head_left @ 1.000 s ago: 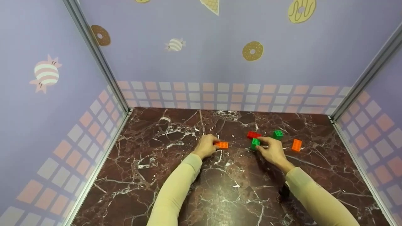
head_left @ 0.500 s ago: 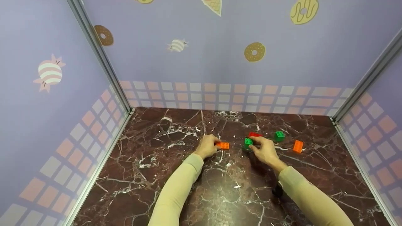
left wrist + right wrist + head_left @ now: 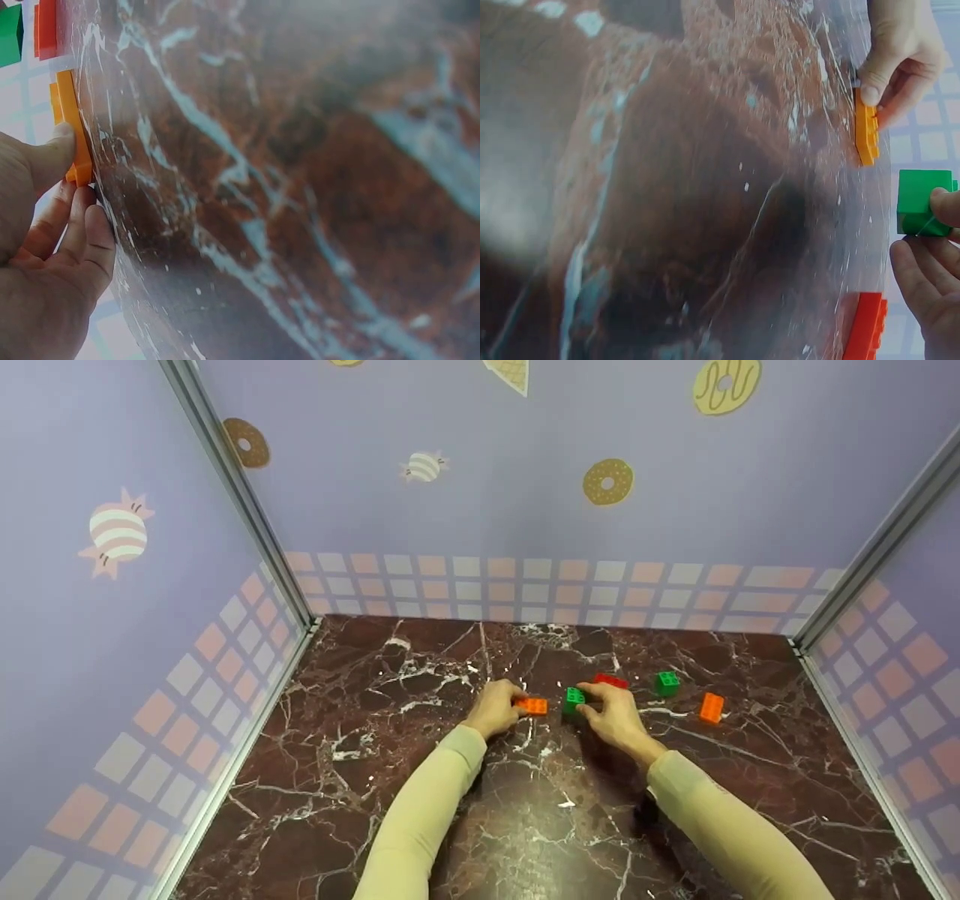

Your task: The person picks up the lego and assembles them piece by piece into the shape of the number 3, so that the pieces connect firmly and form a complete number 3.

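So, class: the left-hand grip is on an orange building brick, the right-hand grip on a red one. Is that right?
The second colour is wrong: the right-hand grip is on a green building brick, as the right wrist view shows. The rest stands.

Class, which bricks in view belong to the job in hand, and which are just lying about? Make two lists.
In the job:
orange brick, pinched by the left hand
green brick, held by the right hand

Lying about, perhaps for later:
red brick
loose green brick
loose orange brick
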Demonstrator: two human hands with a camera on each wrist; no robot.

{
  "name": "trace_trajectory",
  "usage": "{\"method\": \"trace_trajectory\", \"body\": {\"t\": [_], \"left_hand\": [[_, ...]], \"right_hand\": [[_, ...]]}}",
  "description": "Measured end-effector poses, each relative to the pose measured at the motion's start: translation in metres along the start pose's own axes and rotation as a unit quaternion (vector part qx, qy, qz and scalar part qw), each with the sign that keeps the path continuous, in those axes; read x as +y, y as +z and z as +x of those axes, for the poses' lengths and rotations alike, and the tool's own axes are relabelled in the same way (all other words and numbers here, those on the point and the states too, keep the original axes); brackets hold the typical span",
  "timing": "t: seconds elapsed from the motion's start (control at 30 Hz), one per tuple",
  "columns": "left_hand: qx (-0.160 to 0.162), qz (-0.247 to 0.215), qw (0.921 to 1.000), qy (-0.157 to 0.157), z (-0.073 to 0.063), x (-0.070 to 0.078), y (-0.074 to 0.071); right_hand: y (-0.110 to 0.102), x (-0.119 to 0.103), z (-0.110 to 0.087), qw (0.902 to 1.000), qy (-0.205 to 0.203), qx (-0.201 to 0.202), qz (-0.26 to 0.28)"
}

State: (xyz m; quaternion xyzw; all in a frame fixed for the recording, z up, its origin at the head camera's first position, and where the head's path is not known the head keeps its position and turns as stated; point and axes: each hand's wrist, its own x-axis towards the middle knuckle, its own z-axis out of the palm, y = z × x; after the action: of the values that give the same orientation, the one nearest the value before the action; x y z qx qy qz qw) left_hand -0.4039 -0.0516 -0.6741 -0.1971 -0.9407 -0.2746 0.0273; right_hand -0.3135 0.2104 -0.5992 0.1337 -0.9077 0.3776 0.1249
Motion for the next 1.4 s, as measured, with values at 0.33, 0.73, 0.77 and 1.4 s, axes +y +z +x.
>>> {"method": "trace_trajectory", "body": {"t": [0.33, 0.73, 0.77, 1.4], "left_hand": [[0.007, 0.01, 0.9998, 0.014, 0.003, -0.002, 0.002], [-0.013, 0.003, 0.9999, 0.006, 0.003, -0.002, -0.001], [-0.016, 0.0, 0.9999, 0.006, 0.001, 0.002, -0.006], [0.002, -0.049, 0.9962, 0.071, -0.022, 0.066, -0.065]], "right_hand": [[0.012, -0.01, 0.006, 0.9997, 0.003, -0.001, 0.025], [0.021, -0.017, 0.01, 0.9998, -0.004, -0.014, 0.015], [0.021, -0.017, 0.01, 0.9997, 0.0, -0.017, 0.019], [0.032, -0.026, 0.024, 0.9977, 0.011, -0.051, 0.043]]}}
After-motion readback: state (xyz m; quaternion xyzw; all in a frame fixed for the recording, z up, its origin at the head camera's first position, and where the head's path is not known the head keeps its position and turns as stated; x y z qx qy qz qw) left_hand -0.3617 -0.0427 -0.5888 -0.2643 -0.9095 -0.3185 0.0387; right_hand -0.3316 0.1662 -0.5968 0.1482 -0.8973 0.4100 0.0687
